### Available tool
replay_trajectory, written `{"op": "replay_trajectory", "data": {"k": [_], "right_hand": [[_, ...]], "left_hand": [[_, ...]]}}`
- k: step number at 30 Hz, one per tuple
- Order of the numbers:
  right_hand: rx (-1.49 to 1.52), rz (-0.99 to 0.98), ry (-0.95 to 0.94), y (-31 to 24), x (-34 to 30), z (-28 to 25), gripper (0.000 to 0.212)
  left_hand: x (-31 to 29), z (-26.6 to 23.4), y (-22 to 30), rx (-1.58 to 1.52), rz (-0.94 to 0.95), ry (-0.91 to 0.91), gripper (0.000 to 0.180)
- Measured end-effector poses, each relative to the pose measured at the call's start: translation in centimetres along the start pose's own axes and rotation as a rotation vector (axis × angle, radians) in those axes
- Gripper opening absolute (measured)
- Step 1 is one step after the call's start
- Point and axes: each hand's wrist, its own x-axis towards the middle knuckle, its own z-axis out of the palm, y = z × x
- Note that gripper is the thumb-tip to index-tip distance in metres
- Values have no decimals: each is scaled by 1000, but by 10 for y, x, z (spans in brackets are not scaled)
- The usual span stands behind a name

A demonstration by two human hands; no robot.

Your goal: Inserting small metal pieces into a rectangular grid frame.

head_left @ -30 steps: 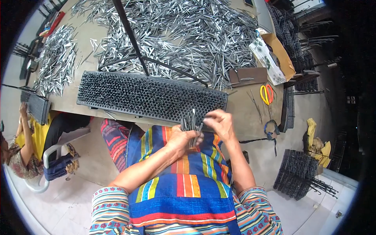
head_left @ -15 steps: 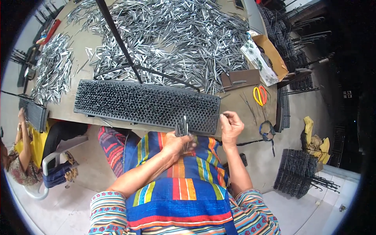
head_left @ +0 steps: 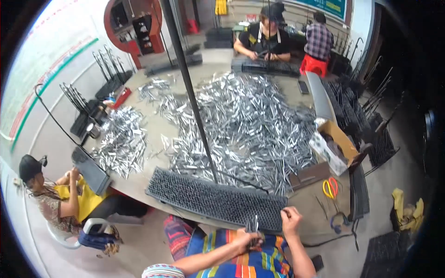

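A long black perforated rack (head_left: 266,211) lies along the near table edge, with rows of holes and dark tips filling much of its left and middle. A bundle of thin metal strips (head_left: 253,224) stands upright in my left hand (head_left: 245,241), which is closed around it just in front of the rack. Beside the rack's right end is my right hand (head_left: 291,220), its fingers pinched together; whatever may be between them is too small to make out. Behind the rack spreads a large heap of loose silvery and dark strips (head_left: 250,125).
Yellow-and-orange-handled scissors (head_left: 330,189), a brown flat piece (head_left: 308,176) and an open cardboard box (head_left: 340,143) lie at the right. A black rod (head_left: 192,97) rises over the table. Co-workers sit at the left (head_left: 62,204) and far side (head_left: 264,41); another person (head_left: 318,44) is behind.
The view has tilted up and swung left, bringing the far side of the room into sight. My left hand still grips the strips; my right hand stays pinched by the rack's right end.
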Motion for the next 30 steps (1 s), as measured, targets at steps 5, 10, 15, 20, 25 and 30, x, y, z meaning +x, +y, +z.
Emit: {"op": "replay_trajectory", "data": {"k": [5, 10, 15, 20, 25, 30], "right_hand": [[44, -40, 86, -8, 0, -4, 7], [120, -69, 58, -6, 22, 3, 6], [143, 29, 83, 13, 20, 6, 6], [170, 55, 65, 13, 13, 6, 5], [151, 40, 50, 12, 14, 5, 5], [116, -12, 38, 13, 16, 8, 5]], "left_hand": [[-3, -5, -10, -44, 1, 0, 7], [-2, -25, -4, 74, 26, -123, 12], [-16, -13, 10, 93, 37, -138, 4], [-14, -14, 3, 27, 19, -124, 4], [-12, -19, -2, 8, 36, -141, 7], [-11, -20, 1, -4, 33, -136, 5]]}}
